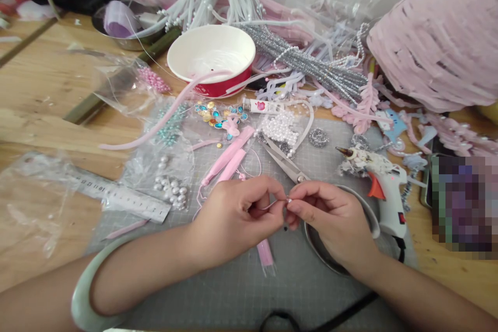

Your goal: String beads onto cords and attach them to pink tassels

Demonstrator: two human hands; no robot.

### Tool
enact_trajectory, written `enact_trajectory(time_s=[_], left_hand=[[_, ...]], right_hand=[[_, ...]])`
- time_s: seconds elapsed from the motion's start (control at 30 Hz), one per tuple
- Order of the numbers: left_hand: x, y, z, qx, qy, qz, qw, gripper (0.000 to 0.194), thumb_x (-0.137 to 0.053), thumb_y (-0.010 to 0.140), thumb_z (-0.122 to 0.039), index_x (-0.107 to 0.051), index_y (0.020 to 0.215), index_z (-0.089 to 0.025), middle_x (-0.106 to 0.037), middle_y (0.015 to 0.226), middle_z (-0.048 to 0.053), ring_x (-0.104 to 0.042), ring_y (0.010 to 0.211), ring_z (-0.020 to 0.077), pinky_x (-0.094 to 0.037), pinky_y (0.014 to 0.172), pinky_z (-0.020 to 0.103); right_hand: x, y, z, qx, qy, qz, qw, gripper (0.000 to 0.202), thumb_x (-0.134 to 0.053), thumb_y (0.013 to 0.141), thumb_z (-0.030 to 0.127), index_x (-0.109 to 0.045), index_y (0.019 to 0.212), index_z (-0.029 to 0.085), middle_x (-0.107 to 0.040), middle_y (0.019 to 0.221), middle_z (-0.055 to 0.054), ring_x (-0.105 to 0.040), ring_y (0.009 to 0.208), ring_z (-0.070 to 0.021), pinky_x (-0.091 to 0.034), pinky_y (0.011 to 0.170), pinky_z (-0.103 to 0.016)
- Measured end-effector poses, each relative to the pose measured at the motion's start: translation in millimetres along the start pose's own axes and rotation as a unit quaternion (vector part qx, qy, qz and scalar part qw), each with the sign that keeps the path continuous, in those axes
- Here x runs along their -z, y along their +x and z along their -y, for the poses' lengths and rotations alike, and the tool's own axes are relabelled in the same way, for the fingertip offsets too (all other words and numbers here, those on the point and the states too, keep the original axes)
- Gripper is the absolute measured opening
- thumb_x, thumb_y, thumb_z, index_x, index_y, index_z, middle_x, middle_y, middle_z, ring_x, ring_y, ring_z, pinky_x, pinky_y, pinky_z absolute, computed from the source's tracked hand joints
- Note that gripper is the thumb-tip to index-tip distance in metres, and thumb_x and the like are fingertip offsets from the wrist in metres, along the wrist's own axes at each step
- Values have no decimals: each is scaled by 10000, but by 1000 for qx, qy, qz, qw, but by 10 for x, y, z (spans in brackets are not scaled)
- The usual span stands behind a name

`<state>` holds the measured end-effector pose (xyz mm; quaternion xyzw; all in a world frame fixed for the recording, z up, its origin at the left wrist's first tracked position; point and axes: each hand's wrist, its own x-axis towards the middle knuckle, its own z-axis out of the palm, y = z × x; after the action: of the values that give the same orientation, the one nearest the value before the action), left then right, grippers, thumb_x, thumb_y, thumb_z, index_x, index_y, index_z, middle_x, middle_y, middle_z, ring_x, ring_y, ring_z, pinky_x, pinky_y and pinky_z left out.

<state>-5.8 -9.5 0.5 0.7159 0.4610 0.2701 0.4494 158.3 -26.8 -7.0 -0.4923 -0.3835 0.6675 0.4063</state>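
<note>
My left hand (pixel 237 212), a pale green bangle (pixel 83 290) on its wrist, pinches a thin pink cord (pixel 269 206) between thumb and forefinger. Its fingertips almost meet those of my right hand (pixel 332 218), also closed in a pinch. A tiny pale piece (pixel 288 201) shows between the two hands, too small to tell whether it is a bead or the cord's end. Below my left hand the fringed end of a pink tassel (pixel 265 253) hangs over the grey cutting mat (pixel 218 290). More pink tassels (pixel 233 153) lie just beyond, beside open scissors (pixel 288 166).
A glue gun (pixel 385 187) stands at right, near a dark round dish (pixel 327 251) under my right hand. White pearl beads (pixel 280 127), a metal ruler (pixel 116 192) and a red-and-white paper bowl (pixel 212 57) sit around the mat. Fuzzy stems (pixel 303 59) pile up behind.
</note>
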Motion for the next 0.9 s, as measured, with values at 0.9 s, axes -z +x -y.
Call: enact_trajectory(time_s=[0.9], left_hand=[[13, -12, 20, 10, -60, 29, 998, 136, -481, 826, -191, -604, 777, -164, -668, 678, -1, -560, 549, 78, -406, 491, 158]], right_hand=[[-35, -6, 33, 22, -19, -38, 999, 47, -711, 669, 203, -675, 676, 174, -642, 549, 10, -604, 490, -105, -518, 469, -205]])
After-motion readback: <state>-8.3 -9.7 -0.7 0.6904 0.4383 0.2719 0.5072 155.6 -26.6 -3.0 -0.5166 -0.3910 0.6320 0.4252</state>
